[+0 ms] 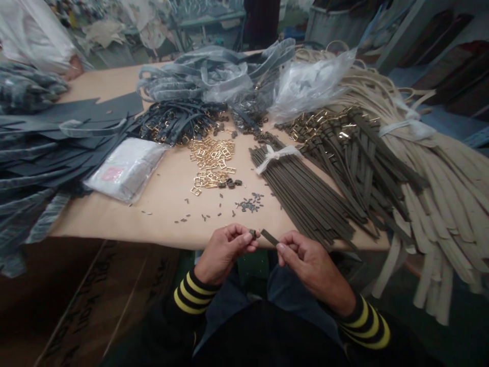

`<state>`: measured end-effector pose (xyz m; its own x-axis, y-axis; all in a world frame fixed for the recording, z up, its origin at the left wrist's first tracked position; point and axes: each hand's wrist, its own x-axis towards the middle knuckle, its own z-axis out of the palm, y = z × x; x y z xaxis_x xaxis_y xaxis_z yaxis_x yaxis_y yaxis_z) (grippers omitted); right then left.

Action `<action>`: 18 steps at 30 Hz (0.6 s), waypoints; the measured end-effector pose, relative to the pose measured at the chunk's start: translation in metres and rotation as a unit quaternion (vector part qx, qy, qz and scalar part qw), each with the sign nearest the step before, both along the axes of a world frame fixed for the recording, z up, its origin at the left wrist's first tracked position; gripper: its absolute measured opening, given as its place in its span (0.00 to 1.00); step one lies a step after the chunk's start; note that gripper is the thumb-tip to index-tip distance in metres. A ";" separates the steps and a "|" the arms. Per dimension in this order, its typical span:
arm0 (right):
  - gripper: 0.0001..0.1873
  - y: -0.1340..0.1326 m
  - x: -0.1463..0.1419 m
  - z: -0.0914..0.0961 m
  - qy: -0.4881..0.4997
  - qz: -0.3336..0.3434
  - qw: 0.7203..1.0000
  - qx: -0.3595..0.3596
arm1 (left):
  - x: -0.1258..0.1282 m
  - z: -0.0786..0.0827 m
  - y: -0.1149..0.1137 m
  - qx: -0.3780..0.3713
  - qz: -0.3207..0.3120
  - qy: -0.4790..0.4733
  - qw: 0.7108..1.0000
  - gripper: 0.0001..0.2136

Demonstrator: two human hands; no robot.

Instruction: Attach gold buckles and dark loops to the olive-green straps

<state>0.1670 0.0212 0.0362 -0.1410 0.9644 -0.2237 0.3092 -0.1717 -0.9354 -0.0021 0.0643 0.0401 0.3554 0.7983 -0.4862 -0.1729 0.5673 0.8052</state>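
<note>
One small dark loop (252,234) was pinched in the left hand (226,251), at the near edge of the surface (126,221). The right hand (307,259), slightly apart, gripped a dark strap (269,237), its free end pointing toward the loop. Gold buckles (212,155) lay farther back.

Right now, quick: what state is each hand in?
Left hand: closed, pinching a small dark piece.
Right hand: closed, holding a dark strap near its end.
</note>
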 end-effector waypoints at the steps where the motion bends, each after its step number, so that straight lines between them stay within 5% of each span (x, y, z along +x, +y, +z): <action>1: 0.09 -0.002 -0.001 0.001 -0.005 0.008 1.000 0.002 | 0.001 -0.002 -0.008 -0.044 0.029 -0.025 0.998 0.09; 8: 0.08 -0.015 -0.006 0.003 -0.041 0.045 0.998 0.014 | 0.003 -0.015 -0.032 -0.116 0.126 -0.077 0.982 0.12; 18: 0.07 -0.020 0.000 0.014 -0.136 0.118 0.982 0.050 | 0.004 -0.013 -0.041 -0.067 0.078 -0.048 0.994 0.11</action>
